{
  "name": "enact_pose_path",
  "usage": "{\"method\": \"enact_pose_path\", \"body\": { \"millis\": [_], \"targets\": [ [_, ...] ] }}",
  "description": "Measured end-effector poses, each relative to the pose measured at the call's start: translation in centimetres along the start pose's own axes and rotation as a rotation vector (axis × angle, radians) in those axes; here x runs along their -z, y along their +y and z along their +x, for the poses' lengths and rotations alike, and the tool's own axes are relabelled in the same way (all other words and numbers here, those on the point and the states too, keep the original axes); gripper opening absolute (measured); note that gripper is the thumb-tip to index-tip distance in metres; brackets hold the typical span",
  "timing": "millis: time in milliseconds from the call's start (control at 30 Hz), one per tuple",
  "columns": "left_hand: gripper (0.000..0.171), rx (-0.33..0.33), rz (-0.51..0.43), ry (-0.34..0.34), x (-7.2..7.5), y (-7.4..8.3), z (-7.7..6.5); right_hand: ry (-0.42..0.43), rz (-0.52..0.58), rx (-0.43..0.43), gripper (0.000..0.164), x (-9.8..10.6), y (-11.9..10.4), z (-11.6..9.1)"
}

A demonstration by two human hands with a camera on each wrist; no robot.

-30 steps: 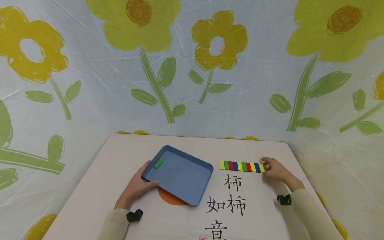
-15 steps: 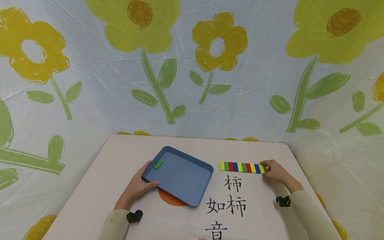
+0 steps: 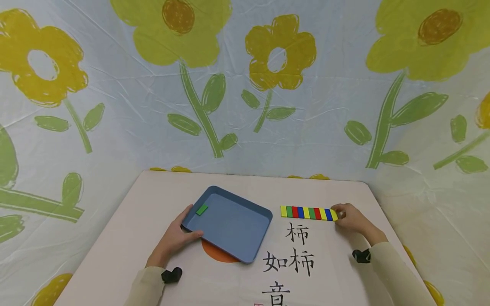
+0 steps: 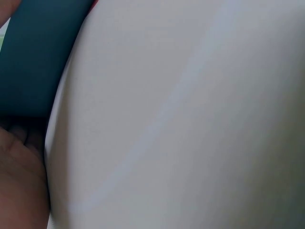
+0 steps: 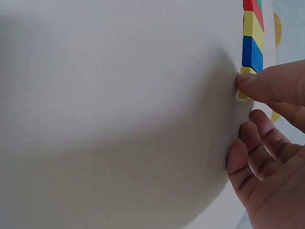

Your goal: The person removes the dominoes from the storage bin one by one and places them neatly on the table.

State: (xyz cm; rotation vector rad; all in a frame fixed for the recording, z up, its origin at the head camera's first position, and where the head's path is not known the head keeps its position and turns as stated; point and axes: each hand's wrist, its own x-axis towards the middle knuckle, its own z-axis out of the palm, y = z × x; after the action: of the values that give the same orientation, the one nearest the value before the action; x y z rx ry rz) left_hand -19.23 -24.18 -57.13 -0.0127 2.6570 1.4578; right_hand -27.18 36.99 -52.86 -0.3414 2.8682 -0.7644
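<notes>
My left hand [image 3: 174,238] grips the near-left corner of a shallow blue tray [image 3: 233,229], thumb over the rim. The left wrist view shows part of the palm [image 4: 19,186] under the tray's dark side [image 4: 38,62]. A green domino-like block [image 3: 202,209] lies inside the tray at its left. On the right, several blocks in yellow, green, red and blue form a straight row [image 3: 306,212] on the table. My right hand [image 3: 354,219] pinches the yellow block [image 5: 243,94] at the row's right end; the thumb covers part of it and the other fingers curl loosely below.
A pale cloth [image 3: 160,199] printed with black characters [image 3: 302,260] covers the table. An orange printed patch [image 3: 218,251] shows from under the tray. Flower-patterned sheeting [image 3: 325,127] rises behind the table's far edge and on both sides.
My right hand's raised fingers have come down and in, so that it now pinches the end yellow block. The left hand and the tray have stayed put.
</notes>
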Motion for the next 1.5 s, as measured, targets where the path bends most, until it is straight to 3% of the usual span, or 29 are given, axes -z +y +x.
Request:
{"method": "enact_pose_path", "body": {
  "millis": [833,1100,1367,1500],
  "targets": [
    [0.107,-0.017,0.003,0.001,0.0,-0.3,0.1,-0.008,-0.006,-0.003,0.046,0.2,-0.1,0.0],
    [0.108,-0.009,0.015,0.000,0.1,-0.2,0.1,-0.005,0.035,-0.070,0.068,0.4,-0.4,0.3],
    [0.109,0.006,0.025,0.005,0.2,-0.1,0.1,0.184,0.098,-0.126,0.077,-0.1,-4.6,2.5],
    [0.108,-0.007,0.033,0.005,0.4,0.0,0.1,0.214,0.144,-0.081,0.079,-0.9,-7.8,4.4]
  ]
}}
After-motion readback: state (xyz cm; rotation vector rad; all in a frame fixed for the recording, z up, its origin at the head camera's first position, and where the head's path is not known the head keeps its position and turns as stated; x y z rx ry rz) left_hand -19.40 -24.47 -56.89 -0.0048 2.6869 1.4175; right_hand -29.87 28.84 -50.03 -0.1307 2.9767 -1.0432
